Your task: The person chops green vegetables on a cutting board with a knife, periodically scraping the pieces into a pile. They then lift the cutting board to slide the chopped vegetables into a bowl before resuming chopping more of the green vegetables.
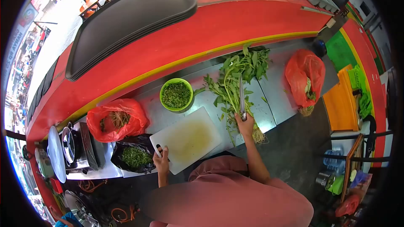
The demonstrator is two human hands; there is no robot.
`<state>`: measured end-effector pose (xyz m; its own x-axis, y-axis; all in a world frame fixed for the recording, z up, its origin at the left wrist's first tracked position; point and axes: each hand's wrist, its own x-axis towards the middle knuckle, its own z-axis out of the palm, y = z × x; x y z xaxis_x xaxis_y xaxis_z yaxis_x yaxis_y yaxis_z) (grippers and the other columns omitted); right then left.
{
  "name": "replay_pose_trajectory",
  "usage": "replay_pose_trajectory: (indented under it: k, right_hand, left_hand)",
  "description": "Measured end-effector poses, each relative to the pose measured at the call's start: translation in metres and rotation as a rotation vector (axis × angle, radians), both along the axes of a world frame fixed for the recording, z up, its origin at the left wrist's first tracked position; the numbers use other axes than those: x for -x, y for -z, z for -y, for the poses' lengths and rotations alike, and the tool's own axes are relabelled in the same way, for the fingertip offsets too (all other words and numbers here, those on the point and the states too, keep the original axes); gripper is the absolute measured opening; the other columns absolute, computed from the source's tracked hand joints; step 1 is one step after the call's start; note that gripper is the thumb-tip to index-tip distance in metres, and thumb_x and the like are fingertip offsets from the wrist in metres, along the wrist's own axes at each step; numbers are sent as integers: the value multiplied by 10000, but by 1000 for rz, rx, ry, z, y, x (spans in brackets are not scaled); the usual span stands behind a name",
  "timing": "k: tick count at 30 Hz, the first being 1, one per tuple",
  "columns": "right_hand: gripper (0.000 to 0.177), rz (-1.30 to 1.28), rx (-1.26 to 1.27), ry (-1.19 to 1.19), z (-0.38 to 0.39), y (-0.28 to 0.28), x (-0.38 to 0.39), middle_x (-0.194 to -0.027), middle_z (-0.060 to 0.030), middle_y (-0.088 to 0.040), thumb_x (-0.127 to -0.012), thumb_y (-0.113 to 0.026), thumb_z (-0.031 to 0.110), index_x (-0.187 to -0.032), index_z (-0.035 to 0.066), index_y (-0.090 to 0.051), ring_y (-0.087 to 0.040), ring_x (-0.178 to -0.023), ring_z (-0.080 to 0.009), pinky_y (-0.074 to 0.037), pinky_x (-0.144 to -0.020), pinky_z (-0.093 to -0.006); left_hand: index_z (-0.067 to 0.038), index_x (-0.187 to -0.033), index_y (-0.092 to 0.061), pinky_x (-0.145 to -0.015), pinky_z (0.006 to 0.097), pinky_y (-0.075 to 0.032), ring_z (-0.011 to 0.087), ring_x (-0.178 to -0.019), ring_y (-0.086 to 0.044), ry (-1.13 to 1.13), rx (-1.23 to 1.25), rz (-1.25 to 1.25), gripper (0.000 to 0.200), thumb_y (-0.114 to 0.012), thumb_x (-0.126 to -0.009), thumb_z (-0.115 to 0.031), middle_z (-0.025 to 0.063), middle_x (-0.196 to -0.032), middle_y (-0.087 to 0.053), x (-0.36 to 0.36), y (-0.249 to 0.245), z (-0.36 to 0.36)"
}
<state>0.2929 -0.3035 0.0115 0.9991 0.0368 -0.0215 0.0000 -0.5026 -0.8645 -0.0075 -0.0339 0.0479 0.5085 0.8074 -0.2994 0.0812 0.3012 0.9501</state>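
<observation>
My right hand is closed around the handle of a knife, its blade pointing away from me over a bunch of leafy green vegetables. The roots of the bunch lie toward me, beside that hand. At the left edge of a white cutting board, my left hand grips the board near a dark handle slot. A greenish-yellow stain marks the middle of the board. Just beyond it stands a lime-green tub of chopped greens. Left of the board, a black plastic bag holds more chopped greens.
A red bag with root ends is at the left, by a stove. Another red bag with greens sits at the right end of the metal counter. Stacked dark trays rest on the raised red ledge.
</observation>
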Motion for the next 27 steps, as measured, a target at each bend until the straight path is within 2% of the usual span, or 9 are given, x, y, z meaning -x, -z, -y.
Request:
replay_pose_trajectory:
  k: [5, 6, 10, 16, 18, 19, 24, 25, 27]
  right_hand:
    - [428, -44, 209, -76, 38, 20, 13, -553, -60, -500, -783, -832, 395, -783, 11, -643, -448, -497, -206, -384, -508, -407]
    - [411, -44, 189, -78, 39, 17, 15, -553, -67, -506, -782, -836, 374, -816, 1, -665, -445, -495, -199, -378, -503, -404]
    - [364, -20, 55, -59, 43, 10, 36, -582, -75, -557, -770, -847, 314, -914, 12, -704, -513, -512, -184, -444, -530, -366]
    - [405, -123, 307, -435, 52, 26, 82, -727, -181, -688, -818, -772, 421, -913, 35, -695, -693, -718, -377, -537, -682, -474]
    - [389, 11, 307, -364, 49, 44, 90, -707, -186, -678, -828, -771, 388, -869, 10, -689, -678, -678, -381, -538, -650, -445]
    - [393, -9, 332, -366, 46, 44, 89, -728, -218, -679, -852, -746, 373, -834, -12, -668, -661, -695, -430, -526, -648, -475]
    - [396, -64, 6, -325, 26, 18, 86, -633, -148, -640, -874, -754, 342, -790, -32, -657, -595, -542, -259, -458, -561, -423]
    - [376, -131, -184, -329, 21, 2, 90, -585, -61, -567, -897, -748, 317, -787, -31, -655, -493, -527, -136, -396, -516, -362]
    - [333, -80, -122, -402, 11, -23, 93, -575, -44, -549, -923, -709, 293, -819, -19, -658, -470, -513, -133, -374, -502, -361]
  left_hand:
    - [-14, -1010, -644, -598, 230, -411, 34, -684, -511, 157, -171, -267, 221, -721, -961, -214, -39, -788, -603, 3, 49, -7]
    - [-13, -984, -629, -574, 244, -403, 40, -670, -497, 144, -145, -127, 242, -737, -946, -227, -56, -761, -566, -2, 60, -7]
    - [-4, -953, -619, -578, 271, -444, 56, -682, -542, 225, -353, -399, 298, -721, -955, -284, -22, -744, -575, -1, 72, -17]
    - [57, -1368, -531, -969, 433, -499, 343, -1140, -644, 172, -526, -388, 611, -766, -886, -236, 252, -1227, -648, 15, 115, -9]
    - [14, -1427, -491, -1075, 529, -412, 459, -1311, -504, 249, -999, -485, 723, -790, -854, -310, 291, -1345, -575, 14, 110, 4]
    - [-51, -1473, -459, -1100, 596, -361, 512, -1369, -412, 298, -906, -625, 843, -824, -797, -398, 314, -1461, -465, 15, 104, 13]
    - [-119, -1575, -291, -1128, 713, -221, 565, -1487, -134, 469, -852, -680, 1038, -803, -775, -537, 317, -1623, -189, 16, 84, 37]
    - [-119, -1575, -291, -1128, 713, -221, 565, -1487, -134, 475, -867, -669, 1038, -803, -775, -537, 317, -1623, -189, 19, 98, 37]
    - [-105, -1555, -329, -1136, 716, -193, 595, -1473, -125, 359, -830, -667, 965, -769, -814, -540, 316, -1615, -217, 19, 120, 34]
